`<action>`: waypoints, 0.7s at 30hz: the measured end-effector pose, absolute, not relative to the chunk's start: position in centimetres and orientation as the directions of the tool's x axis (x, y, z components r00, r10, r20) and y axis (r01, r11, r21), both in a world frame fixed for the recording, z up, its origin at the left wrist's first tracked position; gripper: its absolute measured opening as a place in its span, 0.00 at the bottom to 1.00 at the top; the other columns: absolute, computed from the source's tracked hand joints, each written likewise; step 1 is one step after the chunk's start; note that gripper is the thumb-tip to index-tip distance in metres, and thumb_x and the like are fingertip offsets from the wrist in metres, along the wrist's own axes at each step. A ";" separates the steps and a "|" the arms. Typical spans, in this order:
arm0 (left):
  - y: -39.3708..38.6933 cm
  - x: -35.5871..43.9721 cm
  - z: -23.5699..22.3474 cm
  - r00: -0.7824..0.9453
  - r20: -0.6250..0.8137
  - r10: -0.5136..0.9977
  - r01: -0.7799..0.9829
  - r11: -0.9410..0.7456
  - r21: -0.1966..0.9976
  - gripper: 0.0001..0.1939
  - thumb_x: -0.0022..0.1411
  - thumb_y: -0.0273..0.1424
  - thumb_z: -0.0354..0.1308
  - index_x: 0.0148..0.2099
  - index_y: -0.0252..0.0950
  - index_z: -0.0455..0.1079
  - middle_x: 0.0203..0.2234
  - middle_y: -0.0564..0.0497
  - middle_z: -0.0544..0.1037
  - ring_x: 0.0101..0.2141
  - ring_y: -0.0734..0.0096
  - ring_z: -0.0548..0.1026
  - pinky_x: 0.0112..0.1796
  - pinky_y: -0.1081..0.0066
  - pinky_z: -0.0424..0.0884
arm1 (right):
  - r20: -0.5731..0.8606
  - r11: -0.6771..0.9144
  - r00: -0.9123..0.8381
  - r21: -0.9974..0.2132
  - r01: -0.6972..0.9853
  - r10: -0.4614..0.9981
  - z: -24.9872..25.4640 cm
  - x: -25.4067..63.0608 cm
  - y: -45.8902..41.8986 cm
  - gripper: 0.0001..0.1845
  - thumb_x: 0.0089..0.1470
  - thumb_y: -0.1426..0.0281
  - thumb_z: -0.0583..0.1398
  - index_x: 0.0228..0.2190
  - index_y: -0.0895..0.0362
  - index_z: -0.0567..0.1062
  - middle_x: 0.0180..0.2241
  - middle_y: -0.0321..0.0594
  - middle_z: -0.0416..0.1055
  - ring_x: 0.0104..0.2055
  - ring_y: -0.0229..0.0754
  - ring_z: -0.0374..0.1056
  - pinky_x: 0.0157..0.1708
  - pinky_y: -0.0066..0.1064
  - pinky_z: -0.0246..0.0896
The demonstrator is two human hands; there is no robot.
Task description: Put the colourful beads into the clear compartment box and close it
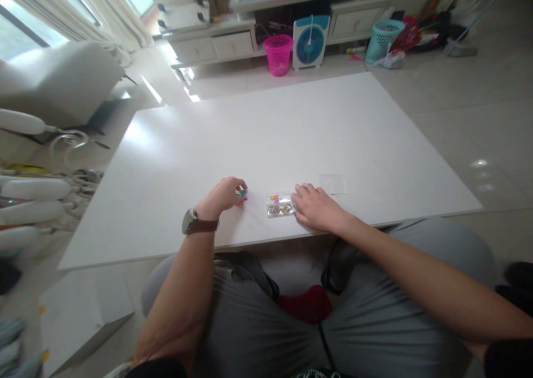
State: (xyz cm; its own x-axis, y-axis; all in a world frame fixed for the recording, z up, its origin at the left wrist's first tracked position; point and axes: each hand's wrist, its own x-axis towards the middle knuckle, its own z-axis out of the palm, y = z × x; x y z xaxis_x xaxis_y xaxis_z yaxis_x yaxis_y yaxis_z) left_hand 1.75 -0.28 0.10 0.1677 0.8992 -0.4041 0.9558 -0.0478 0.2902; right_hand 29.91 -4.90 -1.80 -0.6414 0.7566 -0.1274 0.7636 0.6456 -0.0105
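Observation:
My left hand (225,193), with a wristwatch (190,221) on its wrist, has its fingers curled around small multicoloured pieces (242,193) at the table top. Their exact kind is too small to make out. To the right sits a small clear compartment box (280,205). Yellow and pink bits lie in its upper left compartment, and metallic-looking round items fill the two lower ones. The upper right compartment looks bare. My right hand (314,206) rests flat with its fingertips against the box's right edge. Behind it lies a flat clear plastic lid (333,184).
The white table (258,134) stretches ahead of me, its near edge close to my knees. Beyond it on the floor stand a pink basket (278,55), a blue and white fan (310,42) and a light-blue basket (382,39). White chairs (35,189) are at the left.

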 end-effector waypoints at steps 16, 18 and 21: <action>-0.4 2.4 0.4 0.162 -0.482 0.861 0.933 0.026 0.359 0.08 0.55 0.22 0.59 0.38 0.32 0.76 0.26 0.49 0.81 0.24 0.74 0.77 0.27 0.77 0.68 | -0.117 0.649 -0.644 -0.001 0.761 0.756 -1.8 30.0 -4.9 0.18 0.60 0.63 0.55 0.47 0.60 0.70 0.54 0.56 0.64 0.53 0.56 0.58 0.45 0.41 0.57; -0.4 2.5 0.5 0.160 -0.479 0.863 0.932 0.027 0.361 0.08 0.55 0.22 0.59 0.38 0.32 0.76 0.26 0.49 0.81 0.24 0.74 0.77 0.26 0.77 0.68 | -0.118 0.648 -0.644 -0.001 0.762 0.756 -1.8 30.0 -4.9 0.18 0.60 0.62 0.55 0.47 0.60 0.69 0.54 0.56 0.63 0.53 0.56 0.57 0.46 0.41 0.57; -0.3 2.4 0.4 0.170 -0.466 0.868 0.931 0.013 0.365 0.07 0.55 0.22 0.59 0.37 0.32 0.75 0.27 0.48 0.81 0.24 0.75 0.76 0.26 0.77 0.68 | -0.124 0.647 -0.642 -0.001 0.763 0.757 -1.7 29.9 -4.9 0.18 0.60 0.63 0.55 0.47 0.60 0.69 0.54 0.56 0.63 0.54 0.57 0.57 0.46 0.41 0.56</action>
